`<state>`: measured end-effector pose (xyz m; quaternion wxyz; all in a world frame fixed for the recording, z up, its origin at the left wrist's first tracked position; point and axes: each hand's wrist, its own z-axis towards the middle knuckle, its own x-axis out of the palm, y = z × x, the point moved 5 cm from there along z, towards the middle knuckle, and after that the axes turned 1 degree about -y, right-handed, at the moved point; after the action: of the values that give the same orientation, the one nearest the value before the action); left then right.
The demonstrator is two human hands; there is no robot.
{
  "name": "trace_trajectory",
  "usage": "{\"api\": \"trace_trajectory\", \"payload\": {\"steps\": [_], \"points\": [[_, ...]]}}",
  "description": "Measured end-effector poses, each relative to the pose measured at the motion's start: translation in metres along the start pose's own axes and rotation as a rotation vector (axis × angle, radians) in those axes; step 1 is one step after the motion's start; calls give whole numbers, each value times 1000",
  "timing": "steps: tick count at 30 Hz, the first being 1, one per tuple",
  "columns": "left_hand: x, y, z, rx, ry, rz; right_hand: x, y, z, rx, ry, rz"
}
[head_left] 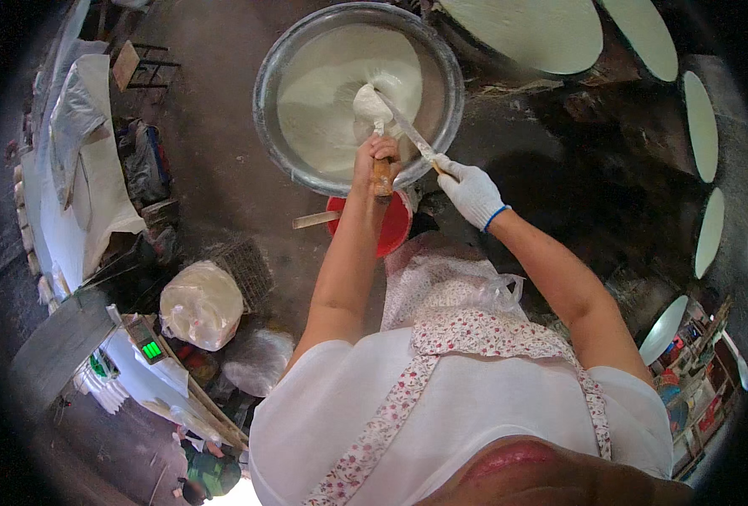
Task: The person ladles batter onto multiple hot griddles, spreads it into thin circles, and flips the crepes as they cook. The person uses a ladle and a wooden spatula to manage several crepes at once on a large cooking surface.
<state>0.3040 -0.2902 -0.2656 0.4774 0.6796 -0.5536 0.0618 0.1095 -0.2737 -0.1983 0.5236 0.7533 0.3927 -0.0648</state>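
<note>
A wide metal basin holds thick white batter. Over it, my left hand, bare, is wrapped round the wooden handle of a ladle whose bowl is coated in batter. My right hand, in a white knitted glove with a blue cuff edge, grips a long flat-bladed spatula. Its blade slants up to the left, and the tip lies against or just beside the ladle's bowl; which one I cannot tell. Below the basin's near rim, partly hidden by my left arm, stands a red bucket.
A flat light stick juts leftward from the bucket. Large round pale discs curve along the right side. On the left are a cloth-covered table, a wrapped round bundle, a scale with a lit display and another person.
</note>
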Motion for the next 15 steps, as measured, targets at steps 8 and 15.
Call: {"api": "trace_trajectory", "payload": {"steps": [8, 15], "points": [[128, 127, -94, 67, 423, 198, -57, 105, -65, -242, -143, 317], [222, 230, -187, -11, 649, 423, -118, 190, -124, -510, -384, 152]]}}
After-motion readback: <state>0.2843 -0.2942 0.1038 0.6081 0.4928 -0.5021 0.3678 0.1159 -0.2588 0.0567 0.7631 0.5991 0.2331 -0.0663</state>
